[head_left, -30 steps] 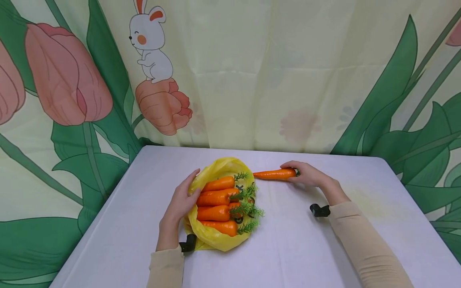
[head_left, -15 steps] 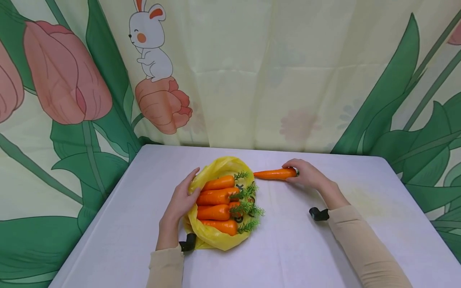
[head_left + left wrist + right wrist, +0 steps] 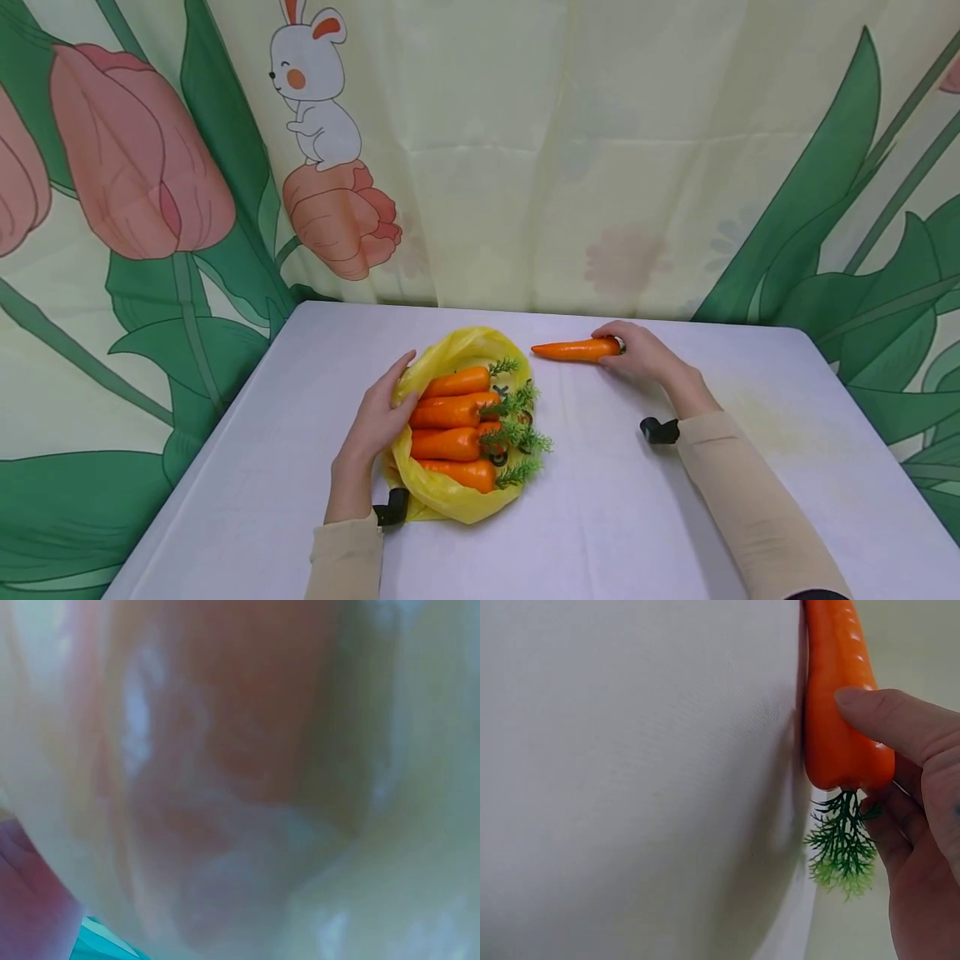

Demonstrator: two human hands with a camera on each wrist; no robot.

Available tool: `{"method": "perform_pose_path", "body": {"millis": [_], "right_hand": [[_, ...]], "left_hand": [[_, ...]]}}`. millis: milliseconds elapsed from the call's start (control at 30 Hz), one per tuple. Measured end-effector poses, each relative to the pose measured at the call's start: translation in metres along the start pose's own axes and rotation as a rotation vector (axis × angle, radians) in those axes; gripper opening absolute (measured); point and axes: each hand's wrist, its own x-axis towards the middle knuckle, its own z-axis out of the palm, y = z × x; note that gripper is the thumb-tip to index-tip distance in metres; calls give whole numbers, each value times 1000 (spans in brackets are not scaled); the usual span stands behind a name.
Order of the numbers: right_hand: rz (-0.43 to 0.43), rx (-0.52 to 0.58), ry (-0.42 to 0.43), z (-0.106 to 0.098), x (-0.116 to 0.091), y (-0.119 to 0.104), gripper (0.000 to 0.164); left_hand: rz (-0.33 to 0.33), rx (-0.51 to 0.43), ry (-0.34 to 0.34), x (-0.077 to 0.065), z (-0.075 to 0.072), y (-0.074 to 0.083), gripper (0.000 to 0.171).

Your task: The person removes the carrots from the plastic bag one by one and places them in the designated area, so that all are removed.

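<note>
A yellow plastic bag (image 3: pixel 457 507) lies on the table with its mouth spread wide. Inside it, several orange carrots (image 3: pixel 445 444) with green tops are stacked side by side. My left hand (image 3: pixel 377 419) holds the bag's left rim, thumb over the edge and fingers along the outside. Blurred, pale yellow bag film (image 3: pixel 420 780) fills most of the left wrist view. Just beyond the bag's upper right, my right hand (image 3: pixel 636 350) grips a single carrot (image 3: pixel 573 351) near its leafy end, its tip toward the bag. The right wrist view has the thumb across this carrot (image 3: pixel 840 742).
A white-covered table (image 3: pixel 600 517) carries everything. Behind its far edge hangs a printed curtain (image 3: pixel 487 208) with tulips and a rabbit. Black camera mounts (image 3: pixel 662 431) stick out from both wrists.
The right hand has moved the carrot slightly away toward the table's far edge, and its tip has come a little apart from the bag. The left hand and bag have stayed still.
</note>
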Motion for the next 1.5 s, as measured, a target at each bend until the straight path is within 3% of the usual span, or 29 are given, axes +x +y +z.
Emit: {"method": "perform_pose_path", "body": {"millis": [400, 867, 1200, 1500], "right_hand": [[30, 3, -11, -2, -1, -1, 46], [-91, 22, 27, -9, -9, -8, 53], [-163, 50, 66, -6, -16, -40, 50], [-327, 51, 80, 9, -13, -82, 50]], "left_hand": [[9, -20, 0, -2, 1, -2, 62], [12, -8, 5, -3, 0, -1, 61], [-4, -25, -8, 0, 0, 1, 61], [-17, -28, -6, 0, 2, 2, 60]]}}
